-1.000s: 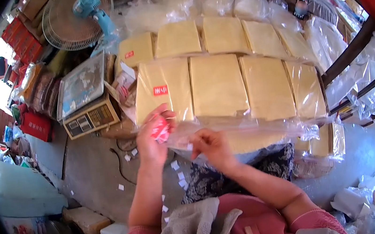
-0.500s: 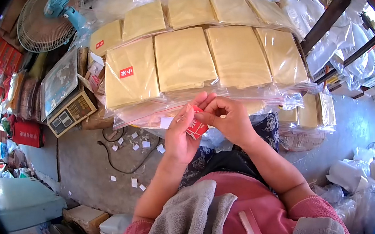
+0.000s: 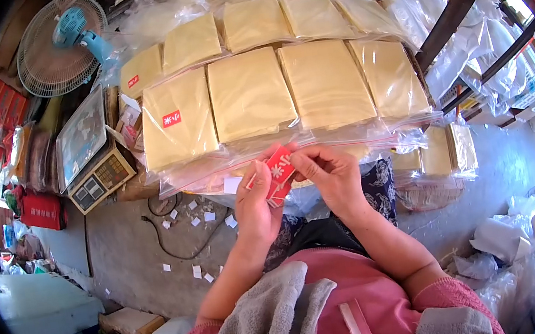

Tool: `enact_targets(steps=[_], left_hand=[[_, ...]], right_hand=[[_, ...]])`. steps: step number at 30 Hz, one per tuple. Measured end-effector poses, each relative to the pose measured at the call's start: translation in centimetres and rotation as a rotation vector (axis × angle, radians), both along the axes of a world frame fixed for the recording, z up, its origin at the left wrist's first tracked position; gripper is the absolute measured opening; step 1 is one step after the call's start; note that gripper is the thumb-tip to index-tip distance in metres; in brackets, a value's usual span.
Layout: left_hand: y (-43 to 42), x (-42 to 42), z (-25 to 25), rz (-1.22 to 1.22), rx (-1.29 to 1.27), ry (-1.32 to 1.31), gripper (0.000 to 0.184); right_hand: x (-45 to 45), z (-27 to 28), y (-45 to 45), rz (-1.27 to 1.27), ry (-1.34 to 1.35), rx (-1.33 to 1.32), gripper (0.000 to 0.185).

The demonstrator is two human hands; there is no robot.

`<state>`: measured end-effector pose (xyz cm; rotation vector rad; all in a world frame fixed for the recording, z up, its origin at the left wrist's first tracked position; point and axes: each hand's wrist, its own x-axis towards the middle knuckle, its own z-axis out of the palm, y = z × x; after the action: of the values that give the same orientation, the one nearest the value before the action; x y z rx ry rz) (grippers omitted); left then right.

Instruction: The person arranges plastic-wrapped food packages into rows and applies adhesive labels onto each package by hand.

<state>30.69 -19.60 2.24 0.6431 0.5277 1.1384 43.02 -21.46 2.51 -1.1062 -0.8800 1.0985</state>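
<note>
My left hand [image 3: 258, 207] is closed around a small stack of red labels [image 3: 277, 178] with white characters, just in front of the table's near edge. The fingers of my right hand [image 3: 334, 177] pinch the upper right end of the top label. Beyond both hands lie rows of clear plastic bags holding tan, flat packs [image 3: 252, 98]. One red sticker [image 3: 171, 119] is on the left pack of the near row, another [image 3: 134, 80] on the left pack behind it. A white paper square [image 3: 233, 184] sits beside my left hand.
A blue fan [image 3: 70, 27] stands at the far left, above a cardboard box [image 3: 101, 179]. White paper scraps [image 3: 209, 216] and a black cable [image 3: 173, 243] lie on the floor. A dark metal frame [image 3: 453, 11] borders the right, with plastic bags [image 3: 523, 262] piled lower down.
The top red label now shows more of its face, tilted up between both hands. My right fingers have shifted to its right end. The view has turned slightly, moving the bags left and down.
</note>
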Motion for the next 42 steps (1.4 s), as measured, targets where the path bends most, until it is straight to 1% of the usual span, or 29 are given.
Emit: enact_targets(steps=[2,5,8,10,11,13,14,17,20,23,26,32,35,38,41,42], left_hand=[[0.0,-0.3,-0.1,0.092,-0.011,0.073,0.038],[-0.1,-1.1,-0.6,0.030,0.076,0.271,0.031],[0.0,-1.0,0.8,0.003,0.174,0.617,0.023],[0.7,-1.7,1.4,-0.121,0.224,0.729,0.018],[0.9,-2.0,1.6,-0.189,0.250,0.784,0.015],[0.9,-2.1,2.1,-0.209,0.269,0.775,0.014],[1.0,-2.1,2.3,-0.217,0.281,0.771,0.014],[0.9,-1.9,2.8,-0.184,0.196,0.616,0.014],[0.5,-1.4,2.6,-0.188,0.177,0.563,0.015],[0.3,-1.1,2.3,-0.146,0.177,0.599,0.015],[0.1,-1.0,2.4,-0.089,0.180,0.625,0.014],[0.1,-0.9,2.0,-0.051,0.222,0.595,0.016],[0.2,-1.1,1.6,-0.052,0.255,0.587,0.016],[0.4,-1.3,1.8,-0.037,0.290,0.659,0.015],[1.0,-2.1,1.7,-0.101,0.396,0.763,0.012],[1.0,-2.1,1.9,-0.104,0.416,0.805,0.011]], right_hand=[[0.2,0.3,0.1,-0.028,0.046,-0.024,0.014],[0.9,0.2,0.2,-0.014,0.051,-0.022,0.014],[0.9,0.0,0.3,0.068,0.064,-0.018,0.014],[1.1,0.8,0.8,0.113,0.104,-0.018,0.014],[1.5,0.9,0.9,0.155,0.030,-0.016,0.014],[2.7,1.2,1.0,0.241,-0.120,-0.013,0.016],[2.9,1.4,1.0,0.232,-0.164,-0.014,0.016],[2.4,1.1,1.1,0.050,0.035,0.036,0.014],[1.7,0.7,1.0,-0.038,0.057,-0.009,0.012],[1.3,0.8,0.8,-0.087,0.062,-0.031,0.013],[1.2,0.2,0.7,-0.090,0.025,-0.036,0.013],[0.8,0.1,0.6,-0.075,0.035,-0.038,0.013],[1.1,0.2,0.4,0.027,0.056,-0.080,0.011],[1.4,-1.3,0.8,0.107,-0.330,0.150,0.011],[1.6,1.1,0.6,0.077,-0.593,0.319,0.011],[1.6,1.2,0.5,0.076,-0.640,0.339,0.010]])
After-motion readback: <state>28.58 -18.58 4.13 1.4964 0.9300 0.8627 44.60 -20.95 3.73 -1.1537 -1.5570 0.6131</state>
